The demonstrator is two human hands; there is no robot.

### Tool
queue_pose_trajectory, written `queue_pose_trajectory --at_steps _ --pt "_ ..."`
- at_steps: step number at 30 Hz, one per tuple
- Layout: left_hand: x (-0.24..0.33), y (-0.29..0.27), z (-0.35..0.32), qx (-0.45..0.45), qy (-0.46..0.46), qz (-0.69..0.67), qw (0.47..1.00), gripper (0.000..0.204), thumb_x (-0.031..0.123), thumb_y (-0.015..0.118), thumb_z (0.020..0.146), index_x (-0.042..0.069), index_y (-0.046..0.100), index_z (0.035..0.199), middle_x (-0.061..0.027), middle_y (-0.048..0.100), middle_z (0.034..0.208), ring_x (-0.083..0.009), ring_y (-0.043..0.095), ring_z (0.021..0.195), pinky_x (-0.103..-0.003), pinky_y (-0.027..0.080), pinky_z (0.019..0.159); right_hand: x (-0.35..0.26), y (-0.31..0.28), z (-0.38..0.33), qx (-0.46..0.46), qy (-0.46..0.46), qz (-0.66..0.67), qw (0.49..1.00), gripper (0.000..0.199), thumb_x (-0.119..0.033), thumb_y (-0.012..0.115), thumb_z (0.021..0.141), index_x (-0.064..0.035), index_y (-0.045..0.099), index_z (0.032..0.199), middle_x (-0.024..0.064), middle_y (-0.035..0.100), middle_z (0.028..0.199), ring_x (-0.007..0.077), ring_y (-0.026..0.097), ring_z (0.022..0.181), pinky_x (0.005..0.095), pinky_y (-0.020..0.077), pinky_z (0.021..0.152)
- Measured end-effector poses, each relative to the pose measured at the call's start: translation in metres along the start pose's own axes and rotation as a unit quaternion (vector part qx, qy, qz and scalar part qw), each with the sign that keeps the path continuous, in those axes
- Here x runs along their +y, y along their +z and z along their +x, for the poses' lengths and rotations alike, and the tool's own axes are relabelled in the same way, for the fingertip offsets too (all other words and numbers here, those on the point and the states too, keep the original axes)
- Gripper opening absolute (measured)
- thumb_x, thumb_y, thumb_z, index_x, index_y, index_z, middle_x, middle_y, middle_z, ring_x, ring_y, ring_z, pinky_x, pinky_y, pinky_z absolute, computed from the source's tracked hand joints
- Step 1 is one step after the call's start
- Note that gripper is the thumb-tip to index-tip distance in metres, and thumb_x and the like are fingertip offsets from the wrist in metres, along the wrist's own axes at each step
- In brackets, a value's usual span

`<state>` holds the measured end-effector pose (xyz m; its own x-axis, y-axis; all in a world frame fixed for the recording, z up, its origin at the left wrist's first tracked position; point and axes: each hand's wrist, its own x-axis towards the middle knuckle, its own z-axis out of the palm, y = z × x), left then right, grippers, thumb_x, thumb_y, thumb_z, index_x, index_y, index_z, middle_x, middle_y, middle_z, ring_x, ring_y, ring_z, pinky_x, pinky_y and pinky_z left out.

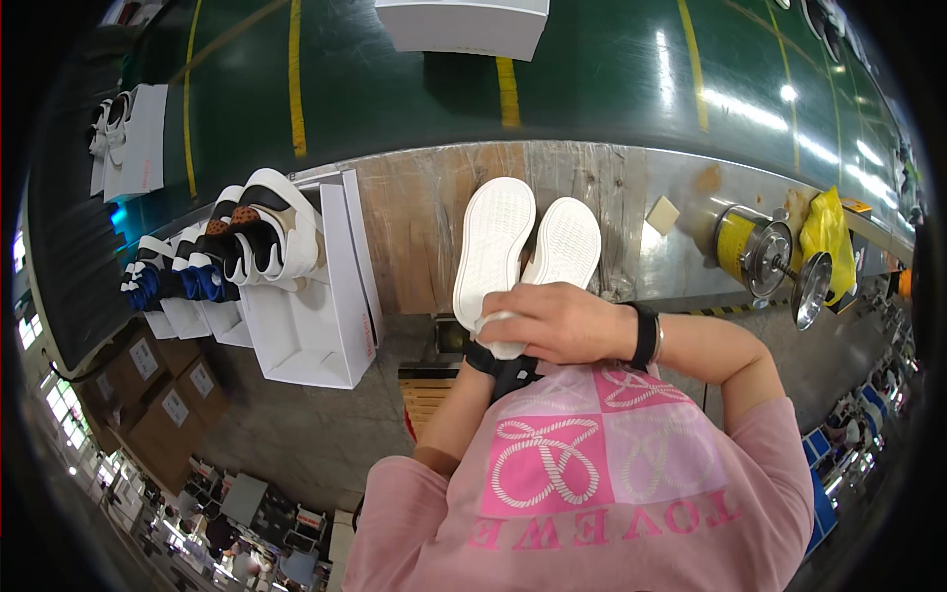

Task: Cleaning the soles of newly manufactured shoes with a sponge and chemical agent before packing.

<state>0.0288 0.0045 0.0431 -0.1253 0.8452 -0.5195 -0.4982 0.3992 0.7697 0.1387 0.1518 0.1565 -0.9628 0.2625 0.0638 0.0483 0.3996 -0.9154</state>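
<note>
Two white shoe soles (493, 247) (567, 242) face up side by side at the near edge of the work surface, the left one larger in view. My right hand (562, 321) lies across their near ends, fingers bent round a crumpled white cloth (501, 331) that presses against the left shoe. The left forearm (459, 419) reaches up to the same spot, a black band at its wrist. My left hand itself is hidden behind the right hand and the shoes, so its fingers do not show. Something black (515, 375) sits just below the cloth.
Open white shoeboxes (306, 345) with several shoes (281, 232) stand at the left. On the right are a metal pump can (755, 252), a yellow plastic bag (829, 242) and a pale square block (662, 215). Beyond runs a green belt (602, 99) carrying a white box (464, 25).
</note>
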Motion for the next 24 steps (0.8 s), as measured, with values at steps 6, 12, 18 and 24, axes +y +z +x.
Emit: queue_pose_trajectory --at_steps 6,12,18,24 --pt "0.000 -0.017 -0.012 0.005 0.014 0.019 1.000 0.043 0.026 0.051 0.107 0.006 0.048 0.145 -0.0146 0.057 0.139 -0.0256 0.056 0.127 -0.038 0.043 0.112 0.085 -0.023 0.000 0.150 0.124 -0.061 0.979 0.032 -0.011 0.076 0.086 -0.0079 0.063 0.115 0.0120 0.067 0.115 0.0338 0.067 0.103 0.0403 0.0566 0.087" --pt "-0.012 -0.023 -0.009 -0.002 0.022 0.040 0.999 0.045 0.024 0.051 0.106 0.005 0.047 0.146 -0.0149 0.056 0.140 -0.0258 0.055 0.128 -0.038 0.043 0.112 0.041 -0.005 0.009 0.029 0.039 -0.042 0.998 0.033 -0.011 0.077 0.084 -0.0092 0.065 0.114 0.0122 0.067 0.118 0.0323 0.068 0.108 0.0411 0.0560 0.093" --pt "-0.019 -0.023 0.006 -0.012 0.027 0.064 0.998 0.046 0.023 0.052 0.105 0.005 0.046 0.147 -0.0153 0.056 0.141 -0.0259 0.055 0.129 -0.038 0.043 0.113 0.098 -0.029 0.012 0.120 0.156 -0.028 0.980 0.039 -0.012 0.079 0.084 -0.0079 0.064 0.119 0.0127 0.067 0.117 0.0333 0.069 0.104 0.0391 0.0576 0.084" --pt "-0.020 -0.020 0.020 -0.019 0.047 0.094 0.994 0.047 0.021 0.053 0.105 0.004 0.045 0.148 -0.0157 0.056 0.142 -0.0260 0.055 0.130 -0.038 0.043 0.113 0.134 -0.042 0.037 0.137 0.271 -0.030 0.952 0.043 -0.015 0.078 0.087 -0.0035 0.061 0.124 0.0213 0.071 0.106 0.0346 0.072 0.087 0.0391 0.0572 0.076"
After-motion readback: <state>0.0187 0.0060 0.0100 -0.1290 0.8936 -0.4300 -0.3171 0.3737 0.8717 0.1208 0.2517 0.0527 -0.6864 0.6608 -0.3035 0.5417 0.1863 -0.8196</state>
